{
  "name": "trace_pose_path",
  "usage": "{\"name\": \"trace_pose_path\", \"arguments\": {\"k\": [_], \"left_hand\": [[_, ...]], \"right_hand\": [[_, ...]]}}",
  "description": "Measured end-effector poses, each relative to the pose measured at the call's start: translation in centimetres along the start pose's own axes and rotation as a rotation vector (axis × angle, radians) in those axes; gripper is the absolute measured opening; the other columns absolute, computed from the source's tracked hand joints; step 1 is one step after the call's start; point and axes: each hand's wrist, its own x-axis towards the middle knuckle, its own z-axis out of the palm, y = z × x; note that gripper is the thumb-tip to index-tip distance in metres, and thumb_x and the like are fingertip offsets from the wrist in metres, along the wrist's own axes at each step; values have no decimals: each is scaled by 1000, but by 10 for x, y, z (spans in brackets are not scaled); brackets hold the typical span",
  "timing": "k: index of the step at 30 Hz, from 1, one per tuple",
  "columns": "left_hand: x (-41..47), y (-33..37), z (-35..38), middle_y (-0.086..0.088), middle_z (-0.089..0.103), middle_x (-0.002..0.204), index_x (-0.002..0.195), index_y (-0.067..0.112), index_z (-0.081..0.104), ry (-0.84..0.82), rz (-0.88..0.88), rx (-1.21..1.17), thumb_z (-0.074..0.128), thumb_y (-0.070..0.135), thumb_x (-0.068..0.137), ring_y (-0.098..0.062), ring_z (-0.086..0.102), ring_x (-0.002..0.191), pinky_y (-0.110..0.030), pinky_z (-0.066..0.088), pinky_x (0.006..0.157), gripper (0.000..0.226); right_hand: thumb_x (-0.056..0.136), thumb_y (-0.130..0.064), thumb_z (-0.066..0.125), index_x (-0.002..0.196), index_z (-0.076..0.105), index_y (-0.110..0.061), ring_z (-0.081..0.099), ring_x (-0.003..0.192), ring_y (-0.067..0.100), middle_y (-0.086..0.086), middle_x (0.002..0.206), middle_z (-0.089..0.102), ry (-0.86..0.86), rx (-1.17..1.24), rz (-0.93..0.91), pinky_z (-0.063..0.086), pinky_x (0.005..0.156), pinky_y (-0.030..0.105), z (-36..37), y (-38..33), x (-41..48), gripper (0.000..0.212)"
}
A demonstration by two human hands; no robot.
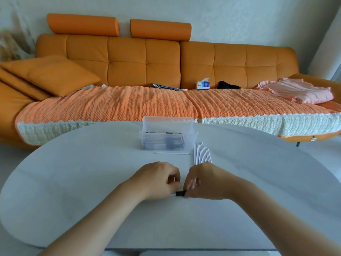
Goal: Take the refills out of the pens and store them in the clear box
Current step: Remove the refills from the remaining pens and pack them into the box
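Note:
My left hand [158, 179] and my right hand [201, 180] meet over the near middle of the white table [73, 182], both gripping one pen [180, 193]. Only its black end and a bit of white barrel show between my fingers. Behind my right hand lies a row of several white pen barrels [202, 154], side by side. A single thin refill [173, 153] lies crosswise in front of the clear box [167, 133]. The box stands at the table's far edge, open at the top, with dark refills or pen parts inside.
An orange sofa [147, 61] with a knitted cover runs behind the table. On it lie cushions [49, 76], a tissue box [203, 85], papers, a black item and pink cloth [299, 91]. The table's rounded edge curves off left and right.

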Motion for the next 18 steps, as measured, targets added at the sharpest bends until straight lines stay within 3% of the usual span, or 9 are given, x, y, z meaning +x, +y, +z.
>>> {"name": "trace_pose_path", "arguments": {"k": [4,9,13,15,18], "left_hand": [[3,2,3,15,56,80,90,35,65,32,11,62,57,56,82,-3,51,78,-20,37,62,24],[7,0,3,12,57,86,94,32,63,105,7,14,58,44,90,-6,52,79,-24,42,66,14],[7,1,4,11,58,86,92,29,58,149,42,-17,55,44,94,-8,52,78,-24,42,64,16],[8,1,4,12,58,88,93,29,57,151,46,-34,54,46,94,-7,52,79,-25,44,65,17],[8,-1,3,16,57,94,98,29,54,137,15,-81,59,40,93,-4,53,84,-24,47,72,12]], "right_hand": [[81,-37,73,85,73,-30,58,71,-4,-17,78,66,104,20,11,41,63,9,5,6,4,8],[92,-33,62,99,63,-28,55,73,5,-13,85,62,203,48,19,46,66,20,6,6,5,9],[99,-31,46,109,60,-26,55,74,10,-7,86,62,184,-23,5,46,67,27,9,3,8,18],[101,-32,40,105,61,-21,58,85,19,-1,93,65,160,-109,-11,49,75,37,11,3,10,24],[103,-29,39,99,60,-17,57,87,21,0,95,64,143,-155,-10,48,77,38,11,4,12,25]]}}
